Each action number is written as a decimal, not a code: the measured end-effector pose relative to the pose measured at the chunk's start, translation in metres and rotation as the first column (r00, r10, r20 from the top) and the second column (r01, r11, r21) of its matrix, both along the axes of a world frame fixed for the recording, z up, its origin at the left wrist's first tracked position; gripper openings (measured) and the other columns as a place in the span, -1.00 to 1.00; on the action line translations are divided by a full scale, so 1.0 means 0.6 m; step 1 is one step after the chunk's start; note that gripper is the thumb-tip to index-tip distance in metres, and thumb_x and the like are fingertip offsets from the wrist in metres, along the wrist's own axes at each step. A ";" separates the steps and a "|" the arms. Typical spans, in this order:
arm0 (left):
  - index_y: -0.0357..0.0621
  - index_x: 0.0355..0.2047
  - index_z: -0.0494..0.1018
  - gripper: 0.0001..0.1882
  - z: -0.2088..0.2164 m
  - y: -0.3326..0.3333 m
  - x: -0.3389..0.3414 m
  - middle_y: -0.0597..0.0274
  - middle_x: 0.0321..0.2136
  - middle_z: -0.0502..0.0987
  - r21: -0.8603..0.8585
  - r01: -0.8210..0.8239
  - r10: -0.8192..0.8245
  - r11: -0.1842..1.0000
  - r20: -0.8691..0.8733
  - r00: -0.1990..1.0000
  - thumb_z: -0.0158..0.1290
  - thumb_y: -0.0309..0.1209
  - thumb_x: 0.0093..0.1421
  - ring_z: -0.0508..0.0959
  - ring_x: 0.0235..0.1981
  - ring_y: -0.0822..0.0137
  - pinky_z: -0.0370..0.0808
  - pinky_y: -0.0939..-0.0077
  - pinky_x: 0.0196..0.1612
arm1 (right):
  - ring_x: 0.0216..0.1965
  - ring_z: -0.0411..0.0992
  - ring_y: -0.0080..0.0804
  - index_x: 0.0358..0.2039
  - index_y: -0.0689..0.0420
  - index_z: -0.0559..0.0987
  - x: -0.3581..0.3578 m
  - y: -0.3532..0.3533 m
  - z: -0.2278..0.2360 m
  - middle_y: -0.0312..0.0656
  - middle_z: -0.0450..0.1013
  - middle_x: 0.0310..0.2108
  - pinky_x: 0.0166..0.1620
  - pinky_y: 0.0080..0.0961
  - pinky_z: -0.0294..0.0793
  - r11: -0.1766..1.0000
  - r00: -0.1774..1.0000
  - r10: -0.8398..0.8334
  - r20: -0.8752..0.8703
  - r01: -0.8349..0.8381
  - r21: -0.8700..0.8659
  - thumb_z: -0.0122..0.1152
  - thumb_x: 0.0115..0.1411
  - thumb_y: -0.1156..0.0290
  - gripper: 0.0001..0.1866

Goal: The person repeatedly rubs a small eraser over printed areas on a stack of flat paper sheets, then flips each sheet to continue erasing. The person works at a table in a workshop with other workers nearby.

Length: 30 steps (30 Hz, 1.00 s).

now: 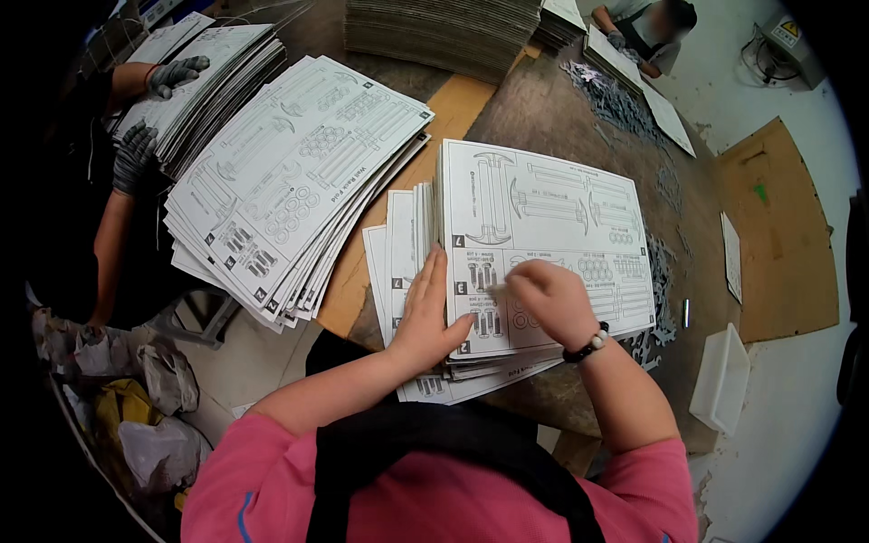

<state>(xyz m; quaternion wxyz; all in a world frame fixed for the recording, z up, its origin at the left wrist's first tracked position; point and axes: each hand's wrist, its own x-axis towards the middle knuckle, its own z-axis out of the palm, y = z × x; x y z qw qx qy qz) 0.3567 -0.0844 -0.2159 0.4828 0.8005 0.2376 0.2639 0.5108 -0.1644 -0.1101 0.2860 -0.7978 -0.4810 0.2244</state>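
Observation:
A stack of white cardboard sheets (561,222) printed with line drawings of tools, bolts and washers lies in front of me. Against its left edge rests my left hand (424,312), fingers stretched out and thumb apart on the top sheet. My right hand (554,299), with a dark beaded bracelet at the wrist, is over the lower middle of that sheet. Its fingers are curled together above the printed bolts and slightly blurred; whatever they pinch, if anything, is hidden. More sheets stick out under and left of the stack. A fanned pile of similar printed sheets (299,172) lies to the left.
Beyond stands a tall stack of brown cardboard (439,36). Small grey pieces (602,95) lie scattered along the table's right side, near a white tray (721,378). At left, a co-worker's gloved hands (136,156) touch another stack; another person (647,36) works at the far right.

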 end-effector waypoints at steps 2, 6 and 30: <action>-0.37 0.18 -0.26 -0.09 0.000 0.001 -0.001 -0.20 0.19 -0.17 0.005 -0.007 0.007 1.000 -0.001 1.000 0.03 -0.33 -0.04 -0.09 0.21 -0.09 -0.09 0.21 0.21 | -0.52 0.42 -0.40 -0.37 0.22 0.54 0.013 -0.007 -0.006 -0.14 0.48 -0.52 -0.41 -0.56 0.38 0.995 0.989 -0.101 -0.112 0.099 -0.027 0.06 0.04 0.35 -0.78; -0.39 0.18 -0.26 -0.09 0.000 0.003 0.000 -0.23 0.19 -0.17 0.001 0.001 -0.001 1.000 -0.001 1.000 0.03 -0.32 -0.04 -0.09 0.21 -0.09 -0.10 0.20 0.21 | -0.49 0.39 -0.51 -0.35 0.22 0.54 0.021 -0.009 -0.007 -0.20 0.47 -0.54 -0.38 -0.60 0.36 0.974 0.942 -0.212 -0.261 0.183 -0.133 0.05 0.06 0.33 -0.76; -0.39 0.14 -0.09 0.02 0.007 -0.016 -0.046 -0.26 0.17 -0.13 0.356 0.170 -0.148 0.919 -0.090 0.985 0.19 -0.07 -0.17 -0.10 0.21 -0.14 -0.15 0.04 0.19 | -0.49 0.40 -0.48 -0.38 0.21 0.53 -0.023 -0.030 -0.012 -0.19 0.47 -0.52 -0.36 -0.58 0.37 0.994 0.955 -0.101 -0.280 0.086 -0.066 0.06 0.06 0.35 -0.79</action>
